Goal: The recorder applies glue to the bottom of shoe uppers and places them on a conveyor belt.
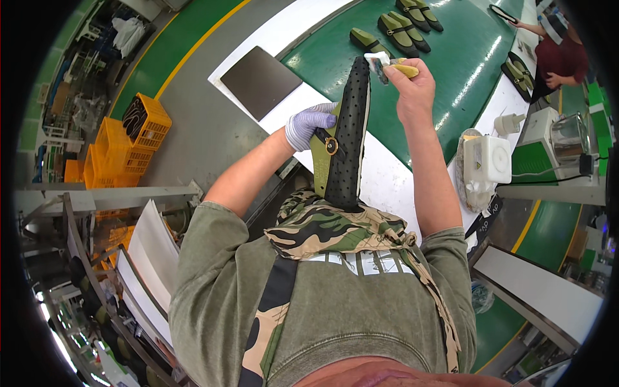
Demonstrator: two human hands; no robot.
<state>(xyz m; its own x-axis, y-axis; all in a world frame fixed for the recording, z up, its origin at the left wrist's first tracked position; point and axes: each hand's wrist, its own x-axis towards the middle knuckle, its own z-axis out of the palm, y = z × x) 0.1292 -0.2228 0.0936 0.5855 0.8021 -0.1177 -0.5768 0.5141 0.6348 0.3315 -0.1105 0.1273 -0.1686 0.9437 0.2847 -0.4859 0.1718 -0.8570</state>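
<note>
My left hand [307,128], in a pale purple striped glove, grips a black dotted flat shoe [353,122] by its green side. The shoe is turned on its side, with its toe away from me and its heel close to my camouflage apron. A black strap with a round gold buckle [331,146] crosses it. Bare and closed, my right hand [418,87] holds a yellow-handled brush [406,70] beside the shoe's toe. The brush's whitish head is at the toe's edge; whether they touch, I cannot tell.
Several green-and-black shoes [398,32] stand on the green belt [451,71]. A dark square plate [260,82] lies on the white table edge at left. White containers [488,160] sit at right. Yellow crates [122,151] are stacked far left. Another person [561,58] works at upper right.
</note>
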